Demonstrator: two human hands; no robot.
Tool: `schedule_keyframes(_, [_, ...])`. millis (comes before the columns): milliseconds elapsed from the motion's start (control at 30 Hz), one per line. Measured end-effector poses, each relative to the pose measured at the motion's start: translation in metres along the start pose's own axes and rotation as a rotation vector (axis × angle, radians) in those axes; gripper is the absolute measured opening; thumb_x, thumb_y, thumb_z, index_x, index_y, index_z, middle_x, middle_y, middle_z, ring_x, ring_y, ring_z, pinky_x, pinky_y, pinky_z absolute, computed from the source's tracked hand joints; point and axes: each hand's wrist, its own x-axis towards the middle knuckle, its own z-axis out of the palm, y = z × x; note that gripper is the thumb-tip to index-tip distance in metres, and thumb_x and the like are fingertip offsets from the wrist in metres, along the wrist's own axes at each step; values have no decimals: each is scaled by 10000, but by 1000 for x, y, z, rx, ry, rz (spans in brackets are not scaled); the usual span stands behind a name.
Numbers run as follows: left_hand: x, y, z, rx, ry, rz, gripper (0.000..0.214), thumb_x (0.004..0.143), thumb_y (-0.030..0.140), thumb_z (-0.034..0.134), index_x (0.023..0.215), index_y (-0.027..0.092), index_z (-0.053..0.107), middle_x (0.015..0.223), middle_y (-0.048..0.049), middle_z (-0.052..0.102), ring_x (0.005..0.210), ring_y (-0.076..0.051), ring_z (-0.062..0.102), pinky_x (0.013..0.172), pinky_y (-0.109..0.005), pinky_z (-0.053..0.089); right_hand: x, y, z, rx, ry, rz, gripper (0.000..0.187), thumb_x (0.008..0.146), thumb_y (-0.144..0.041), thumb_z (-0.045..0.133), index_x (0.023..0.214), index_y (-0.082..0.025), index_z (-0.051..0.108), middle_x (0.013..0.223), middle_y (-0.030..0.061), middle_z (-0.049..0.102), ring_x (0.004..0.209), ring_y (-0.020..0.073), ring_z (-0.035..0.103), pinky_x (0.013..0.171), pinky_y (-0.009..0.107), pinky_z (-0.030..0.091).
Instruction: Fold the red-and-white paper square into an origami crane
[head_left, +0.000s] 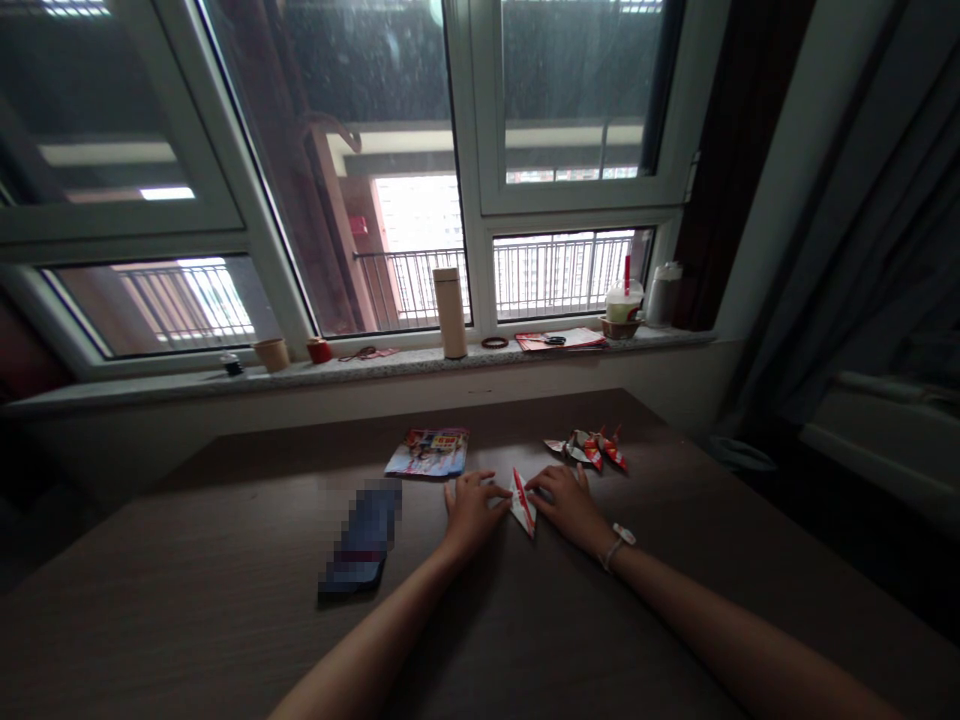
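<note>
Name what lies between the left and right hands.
In the head view, a folded white-and-red paper lies between the left hand and the right hand.

Head view: looked from above forearms (379,635) | faced forward, down across table (225,520) | near hands (474,515), farther from window (468,200)

1. Folded paper (523,506), red and white, lies on the table (225,535).
2. Left hand (472,512) touches the folded paper's left edge.
3. Right hand (573,508) touches its right edge.
4. Printed sheets (426,454) lie beyond it, to the left.
5. Paper figures (595,448) lie beyond it, to the right.
</note>
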Motion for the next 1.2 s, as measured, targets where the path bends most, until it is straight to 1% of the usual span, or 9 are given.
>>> schedule_keyframes(100, [-1,1,0,2,-2,1,160,838,358,645,937,345,770,1314,-16,599,1294,-281,428,1147,-574,152,0,0,-1,15,-6,-5,213,933,-323,520,976,-280,724,1078,35,685,1128,244,549,1113,552,154])
schedule_keyframes(300, [-1,2,0,20,-2,13,233,841,382,646,1054,364,740,1317,-21,593,1288,-285,432,1142,-557,181,0,0,0,36,-21,-15,223,940,-293,517,1002,-294,731,1077,35,698,1114,240,559,1120,575,126])
schedule_keyframes(433, [-1,3,0,42,-8,6,219,834,389,650,1025,364,754,1314,-23,593,1293,-294,426,1139,-556,195,-1,0,0,26,-16,-39,229,945,-294,515,994,-301,738,1072,28,701,1107,234,562,1122,581,128])
schedule_keyframes(700, [0,0,3,76,6,19,223,840,410,629,1007,347,763,1321,-50,584,1301,-308,413,1134,-592,185,-2,-1,-1,18,-30,-46,264,955,-307,489,996,-314,750,1082,38,696,1099,237,561,1120,600,122])
schedule_keyframes(900, [-3,5,0,91,6,27,235,849,390,631,1057,379,739,1331,-43,574,1296,-301,418,1124,-596,206,-1,-1,-1,21,-23,-38,247,947,-296,504,966,-307,749,1079,29,703,1105,239,566,1119,614,106])
schedule_keyframes(1067, [-3,6,0,95,-4,20,222,856,391,623,1043,401,742,1341,-36,567,1306,-313,413,1123,-619,186,-1,-1,-1,15,-13,-37,235,942,-304,517,961,-303,751,1076,30,707,1102,236,571,1121,601,113])
schedule_keyframes(1200, [-3,4,0,91,-7,21,222,855,400,623,1042,400,744,1332,-38,571,1302,-310,410,1124,-602,193,-1,-1,-1,12,-18,-31,220,937,-310,532,974,-310,749,1061,29,707,1095,238,564,1120,605,99])
